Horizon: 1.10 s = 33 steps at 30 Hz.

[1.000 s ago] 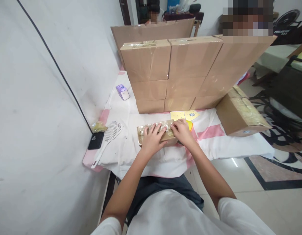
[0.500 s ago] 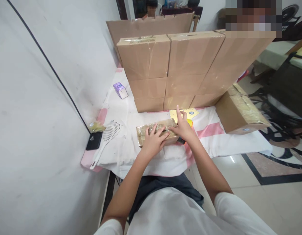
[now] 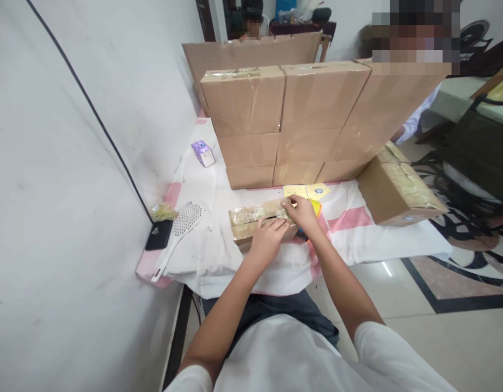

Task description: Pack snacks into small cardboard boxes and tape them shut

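On the bench [image 3: 357,239] right before me lies the taped box [image 3: 251,220], long axis left-right. My left hand [image 3: 270,239] presses its near edge, fingers curled, holding nothing. My right hand [image 3: 302,211] pinches tape at the right end. Stacked cartons [image 3: 284,120] sit behind.

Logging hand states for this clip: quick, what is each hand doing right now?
Left hand: fingers curled, resting on the taped cardboard box; grip cannot be told.
Right hand: fingertips pinched at the box's top right edge, apparently on tape.
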{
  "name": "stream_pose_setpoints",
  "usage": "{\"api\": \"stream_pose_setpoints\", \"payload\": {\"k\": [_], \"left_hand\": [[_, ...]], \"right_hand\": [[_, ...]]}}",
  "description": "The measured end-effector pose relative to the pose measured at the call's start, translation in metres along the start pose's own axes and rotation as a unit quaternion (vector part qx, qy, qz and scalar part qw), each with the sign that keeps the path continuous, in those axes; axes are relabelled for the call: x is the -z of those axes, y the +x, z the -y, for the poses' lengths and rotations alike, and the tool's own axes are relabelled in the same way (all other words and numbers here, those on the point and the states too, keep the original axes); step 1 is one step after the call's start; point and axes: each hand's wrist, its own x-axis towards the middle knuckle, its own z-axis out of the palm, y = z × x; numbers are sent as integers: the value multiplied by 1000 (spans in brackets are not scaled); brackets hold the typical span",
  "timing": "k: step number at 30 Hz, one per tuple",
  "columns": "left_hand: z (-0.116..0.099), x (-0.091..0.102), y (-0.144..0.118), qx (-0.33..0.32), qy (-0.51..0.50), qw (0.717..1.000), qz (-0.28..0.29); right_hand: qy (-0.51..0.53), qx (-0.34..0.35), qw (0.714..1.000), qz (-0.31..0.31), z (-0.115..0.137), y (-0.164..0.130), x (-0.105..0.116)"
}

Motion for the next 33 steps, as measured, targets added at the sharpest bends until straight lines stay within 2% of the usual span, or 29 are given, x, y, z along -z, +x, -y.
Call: {"api": "stream_pose_setpoints", "payload": {"k": [5, 8, 11, 13, 16, 20, 25, 29, 33], "left_hand": [[-6, -2, 3, 31, -27, 999, -16], [-11, -1, -3, 37, -15, 999, -37], [-15, 1, -20, 43, 9, 995, -87], [-16, 1, -39, 50, 26, 989, -135], [-12, -2, -72, 66, 46, 975, -209], [6, -12, -118, 123, 88, 954, -261], [32, -25, -156, 201, 113, 941, -246], [47, -31, -165, 240, 81, 939, -232], [59, -33, -163, 285, -4, 930, -231]], "right_hand": [[17, -18, 1000, 1, 1, -4, 0], [37, -45, 997, -46, -14, -1, 15], [50, -83, 984, -150, -50, 4, 45], [48, -105, 974, -194, -80, 6, 64], [50, -151, 968, -195, -119, -1, 78], [78, -193, 964, -164, -147, -23, 73], [70, -163, 972, -155, -159, -38, 66], [52, -171, 973, -149, -160, -17, 68], [71, -133, 975, -166, -143, 7, 71]]}}
